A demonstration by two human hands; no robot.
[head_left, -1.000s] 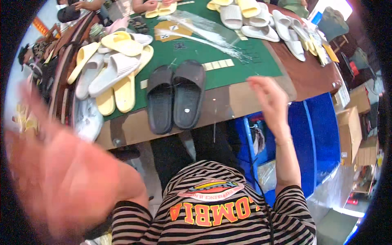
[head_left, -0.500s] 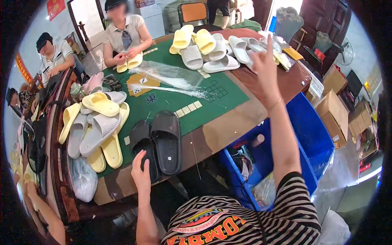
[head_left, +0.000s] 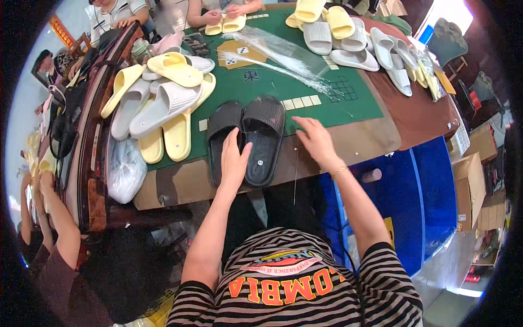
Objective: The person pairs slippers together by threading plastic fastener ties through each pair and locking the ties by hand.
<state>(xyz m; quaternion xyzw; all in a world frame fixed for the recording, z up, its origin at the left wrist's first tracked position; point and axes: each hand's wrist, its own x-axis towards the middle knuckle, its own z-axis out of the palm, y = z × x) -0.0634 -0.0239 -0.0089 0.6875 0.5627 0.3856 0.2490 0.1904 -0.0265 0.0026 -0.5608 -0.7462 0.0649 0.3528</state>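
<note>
A pair of black slippers (head_left: 265, 143) lies side by side at the table's near edge, toes pointing away from me. A thin pale strand shows between the two straps. My left hand (head_left: 234, 161) is over the left slipper's inner side, thumb and fingers apart; whether it touches is unclear. Just right of the pair, my right hand (head_left: 317, 140) reaches toward the right slipper with fingers stretched, holding nothing. Beyond the slippers, a clear plastic bag (head_left: 283, 52) and a bundle of thin white plastic strips (head_left: 308, 82) lie on the green mat (head_left: 327, 111).
Yellow and grey slippers (head_left: 163, 106) are piled at left, above a knotted clear bag (head_left: 126, 171). Another slipper pile (head_left: 348, 41) stands at the far right. Across the table, a person's hands (head_left: 226, 15) hold yellow slippers. Blue bins (head_left: 400, 196) stand below the right edge.
My right hand has come down from its raised place near the far-right slippers to beside the black pair. My left hand has moved further over them. The view has shifted.
</note>
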